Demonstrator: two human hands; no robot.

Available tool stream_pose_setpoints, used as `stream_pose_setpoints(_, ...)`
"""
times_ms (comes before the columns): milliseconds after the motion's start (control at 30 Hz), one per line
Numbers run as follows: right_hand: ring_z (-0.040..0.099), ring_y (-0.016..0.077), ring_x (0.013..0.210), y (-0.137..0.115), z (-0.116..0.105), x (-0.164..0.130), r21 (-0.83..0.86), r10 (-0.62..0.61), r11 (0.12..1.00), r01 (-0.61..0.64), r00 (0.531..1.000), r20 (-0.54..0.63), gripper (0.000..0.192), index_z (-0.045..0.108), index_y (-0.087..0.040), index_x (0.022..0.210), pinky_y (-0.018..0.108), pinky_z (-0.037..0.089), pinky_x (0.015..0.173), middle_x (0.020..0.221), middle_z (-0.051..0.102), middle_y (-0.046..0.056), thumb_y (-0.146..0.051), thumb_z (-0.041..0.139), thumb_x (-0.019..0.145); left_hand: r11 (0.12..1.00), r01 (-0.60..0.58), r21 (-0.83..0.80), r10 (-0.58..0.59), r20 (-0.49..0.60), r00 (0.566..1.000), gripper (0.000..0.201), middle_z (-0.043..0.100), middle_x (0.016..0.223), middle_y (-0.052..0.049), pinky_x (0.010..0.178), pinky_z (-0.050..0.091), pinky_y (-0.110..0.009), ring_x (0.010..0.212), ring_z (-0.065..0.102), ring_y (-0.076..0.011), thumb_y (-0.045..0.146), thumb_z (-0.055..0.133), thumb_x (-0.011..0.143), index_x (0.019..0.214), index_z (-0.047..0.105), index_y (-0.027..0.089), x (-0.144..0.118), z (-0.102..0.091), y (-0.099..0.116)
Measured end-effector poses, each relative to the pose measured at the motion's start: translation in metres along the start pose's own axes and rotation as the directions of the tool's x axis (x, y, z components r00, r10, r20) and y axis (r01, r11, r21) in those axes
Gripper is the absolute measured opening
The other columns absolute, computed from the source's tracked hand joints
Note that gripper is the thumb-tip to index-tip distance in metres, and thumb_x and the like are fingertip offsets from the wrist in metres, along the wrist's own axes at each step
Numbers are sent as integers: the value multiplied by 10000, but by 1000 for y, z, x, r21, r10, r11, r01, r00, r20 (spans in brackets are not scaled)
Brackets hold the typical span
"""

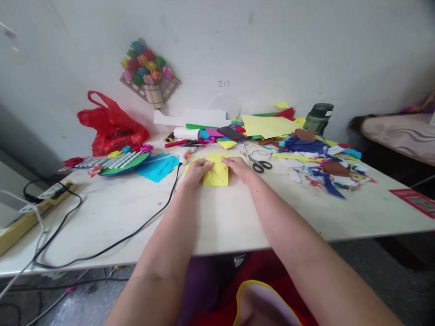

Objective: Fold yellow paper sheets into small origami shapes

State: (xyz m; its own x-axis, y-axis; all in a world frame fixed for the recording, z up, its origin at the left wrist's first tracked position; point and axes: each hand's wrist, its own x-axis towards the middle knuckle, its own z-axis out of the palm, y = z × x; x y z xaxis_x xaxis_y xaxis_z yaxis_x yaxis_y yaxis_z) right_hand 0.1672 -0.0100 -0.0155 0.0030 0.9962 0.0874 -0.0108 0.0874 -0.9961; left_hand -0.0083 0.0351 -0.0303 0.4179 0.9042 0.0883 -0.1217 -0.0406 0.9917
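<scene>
Head view: white flat-topped table [236,225] stood before me, heap of multicoloured paper scraps [333,168] to the right. Fingers of my left hand [196,172] and right hand [239,167] were pinched on opposite sides of a creased yellow paper piece [216,178], between them; black-handled scissors [262,166] lay just beyond. Judged risk: uneven pulling could skew or tear the paper's folds.

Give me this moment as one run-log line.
left hand: holds yellow paper, left side | right hand: holds its right side | scissors: on table, beside right hand | scraps: farther right
</scene>
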Motion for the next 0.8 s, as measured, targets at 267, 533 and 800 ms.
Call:
stream_pose_setpoints(267,456,100,474,1,2,0,-126,-44,991,39,998,-34,258,580,-154,616,220,339,438,520,535,-31,-391,681,626,998,-12,64,11,3,1000,372,668,688,-15,608,492,-269,618,628,-158,428,745,551,794,647,164,-3,4,3)
stream_pose_setpoints(533,482,107,503,-2,2,-1,-106,-42,994,35,997,-63,227,599,-153,624,224,365,458,562,572,-17,-360,688,608,999,33,42,-31,-41,999,368,614,567,-22,534,456,-253,625,627,-180,517,675,632,731,625,166,-3,3,4)
stream_pose_setpoints(800,497,112,519,-3,2,-1,-128,-48,991,37,995,-83,240,605,-150,618,222,372,462,570,581,-8,-371,697,597,996,33,79,-28,-68,997,283,580,528,-16,539,461,-271,609,620,-185,436,704,627,680,607,175,-1,0,2)
